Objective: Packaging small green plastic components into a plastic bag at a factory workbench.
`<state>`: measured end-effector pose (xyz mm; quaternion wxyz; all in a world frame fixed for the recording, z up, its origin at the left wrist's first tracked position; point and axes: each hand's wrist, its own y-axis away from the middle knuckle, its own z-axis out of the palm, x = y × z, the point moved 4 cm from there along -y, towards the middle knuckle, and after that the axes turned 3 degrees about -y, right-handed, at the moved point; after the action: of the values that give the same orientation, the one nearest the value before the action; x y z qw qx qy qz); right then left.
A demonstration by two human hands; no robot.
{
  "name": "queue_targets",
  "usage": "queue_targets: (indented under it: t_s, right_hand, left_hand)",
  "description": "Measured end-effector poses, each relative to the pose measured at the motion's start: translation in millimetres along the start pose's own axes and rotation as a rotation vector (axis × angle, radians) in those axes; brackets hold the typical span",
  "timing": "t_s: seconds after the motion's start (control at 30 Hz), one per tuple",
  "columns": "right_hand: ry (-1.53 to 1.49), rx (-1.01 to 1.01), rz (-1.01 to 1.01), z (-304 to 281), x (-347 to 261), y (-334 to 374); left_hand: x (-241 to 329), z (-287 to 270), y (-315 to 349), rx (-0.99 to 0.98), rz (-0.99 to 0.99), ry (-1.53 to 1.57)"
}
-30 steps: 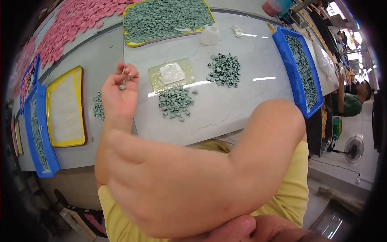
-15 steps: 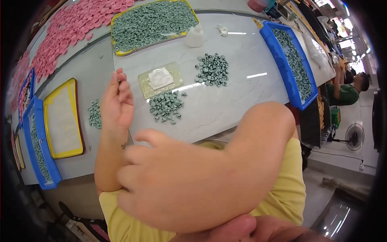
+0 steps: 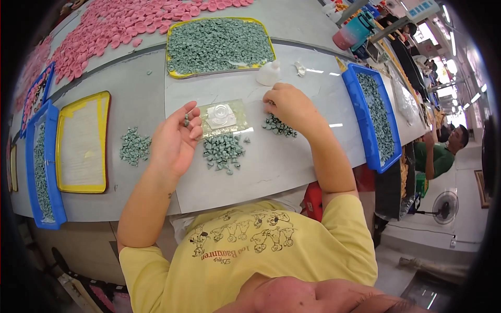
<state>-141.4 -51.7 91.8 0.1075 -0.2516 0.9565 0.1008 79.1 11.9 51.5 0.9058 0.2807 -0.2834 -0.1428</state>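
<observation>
My left hand (image 3: 180, 140) is raised palm-up over the table, its fingers curled round a small green stone-like piece (image 3: 187, 121) pinched near the thumb. My right hand (image 3: 294, 107) reaches down to a pile of dark, shiny green pieces (image 3: 279, 127); its fingers are bent together, and what they grip is mostly hidden. Between the hands lies a yellowish-green flat block (image 3: 238, 110), bearing a white square with a clear round dish (image 3: 221, 112). Just below it is a heap of duller green pieces (image 3: 224, 151). Another small green heap (image 3: 135, 146) lies left of my left hand.
A yellow-rimmed tray (image 3: 169, 57) full of green pieces stands at the back, beside a white squeeze bottle (image 3: 268, 73). Blue bins (image 3: 360, 117) flank the table. A yellow-edged tray (image 3: 82, 190) lies left. Pink pieces (image 3: 115, 31) spread far left. A person (image 3: 441, 156) sits at right.
My right arm has swung from across my chest out to the dark green pile. My left hand sits closer to the block. The view has shifted, showing more of my shirt.
</observation>
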Motion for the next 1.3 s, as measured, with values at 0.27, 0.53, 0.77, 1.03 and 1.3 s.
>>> queue_targets:
  t_s: [0.27,0.53,0.77,1.03,1.3]
  right_hand:
    - [-0.079,0.052,0.062,33,38,-19]
    - [-0.478,0.137,0.081,49,16,-22]
    - [-0.463,0.226,-0.053,50,19,0]
    - [-0.367,0.334,-0.134,50,33,16]
    - [-0.261,0.276,-0.163,59,48,-6]
  left_hand:
    - [-20,0,-46,-0.210,-0.142,0.121]
    - [-1,-3,-53,-0.142,-0.012,-0.355]
    - [24,-7,-27,0.226,0.634,-1.885]
    - [-10,7,-25,0.189,0.403,-2.207]
    - [-30,7,-61,0.121,0.518,-2.358]
